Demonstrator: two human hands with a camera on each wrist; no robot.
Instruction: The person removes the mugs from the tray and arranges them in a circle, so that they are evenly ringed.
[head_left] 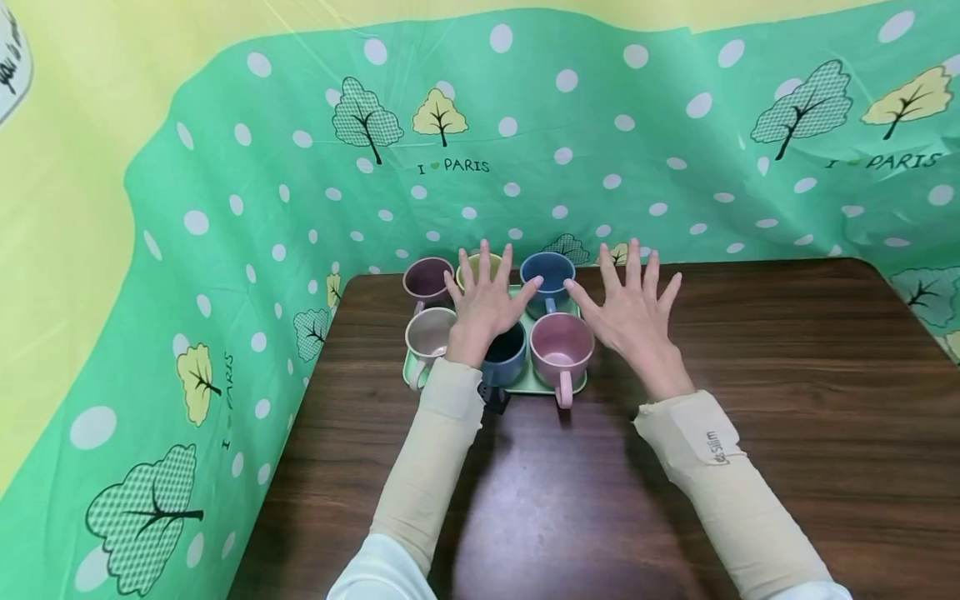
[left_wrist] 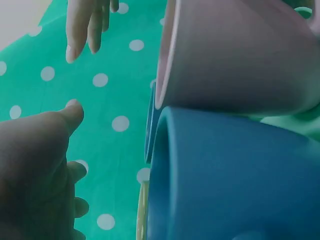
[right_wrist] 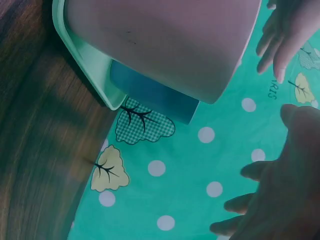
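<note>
Presently, both hands are held spread and empty: the left hand [head_left: 483, 304] above the dark blue mug [head_left: 504, 354], the right hand [head_left: 633, 312] beside the pink mug [head_left: 561, 348]. Six mugs are crowded on the green tray [head_left: 411, 377]; neighbours could be knocked.

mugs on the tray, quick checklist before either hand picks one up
1. Left hand free: ok, fingers spread over the tray's middle, holding nothing.
2. Right hand free: ok, spread beside the tray, no grip on anything.
3. Mugs upright: ok, pink mug and blue mug stand open side up.
4. Green tray flat on the wooden table: ok.
5. Yellow mug handle reachable: cannot tell, the left hand hides it.
</note>
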